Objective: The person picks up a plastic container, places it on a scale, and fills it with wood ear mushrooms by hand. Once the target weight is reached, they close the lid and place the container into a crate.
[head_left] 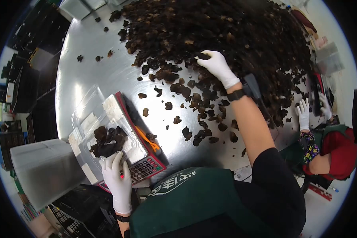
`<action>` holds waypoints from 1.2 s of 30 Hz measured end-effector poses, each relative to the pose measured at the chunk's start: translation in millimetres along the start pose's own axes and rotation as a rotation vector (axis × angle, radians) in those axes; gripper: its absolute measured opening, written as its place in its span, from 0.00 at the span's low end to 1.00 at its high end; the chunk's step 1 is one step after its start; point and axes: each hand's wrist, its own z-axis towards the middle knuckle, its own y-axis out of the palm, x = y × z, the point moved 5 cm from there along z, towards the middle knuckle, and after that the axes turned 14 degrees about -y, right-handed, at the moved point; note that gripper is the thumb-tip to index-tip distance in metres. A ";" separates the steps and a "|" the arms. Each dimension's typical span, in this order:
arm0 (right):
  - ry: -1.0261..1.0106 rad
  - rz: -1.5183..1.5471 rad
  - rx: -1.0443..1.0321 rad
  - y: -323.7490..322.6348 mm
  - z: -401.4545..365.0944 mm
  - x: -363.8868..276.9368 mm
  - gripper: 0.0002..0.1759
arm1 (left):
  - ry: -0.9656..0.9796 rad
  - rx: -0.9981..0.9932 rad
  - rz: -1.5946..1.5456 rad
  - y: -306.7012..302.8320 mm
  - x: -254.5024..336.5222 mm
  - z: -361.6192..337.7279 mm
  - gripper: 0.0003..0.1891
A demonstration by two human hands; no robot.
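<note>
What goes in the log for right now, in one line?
Right hand: dark piece in fingers, by pile | Left hand: at clear box | Box: on red scale, dark pieces inside

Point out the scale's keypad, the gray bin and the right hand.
Keypad (143,169), head view: middle keys.
Gray bin (45,172), head view: side wall.
Right hand (218,67), head view: back of the glove.

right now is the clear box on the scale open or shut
Open: the lid of the clear box is folded back, and the dark pieces in it lie uncovered by the left hand.
</note>
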 end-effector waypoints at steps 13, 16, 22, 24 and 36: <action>0.228 1.228 -0.430 60.4 -40.0 -145.8 0.11 | -0.051 0.163 -0.141 -26.4 -19.9 -4.9 0.23; 0.188 1.082 -0.584 82.3 -50.0 -223.8 0.13 | -0.079 0.256 -0.153 -37.3 -25.0 8.0 0.26; -0.530 0.697 -0.762 166.6 -78.9 -312.5 0.25 | -0.116 0.203 -0.282 -46.4 -29.1 19.0 0.41; -0.808 0.230 -0.812 191.9 -99.0 -313.6 0.33 | -0.135 0.116 -0.266 -28.8 -36.5 17.3 0.42; -0.940 -0.476 -0.577 209.6 -139.7 -320.2 0.17 | -0.090 0.159 -0.314 -7.0 -39.9 14.1 0.34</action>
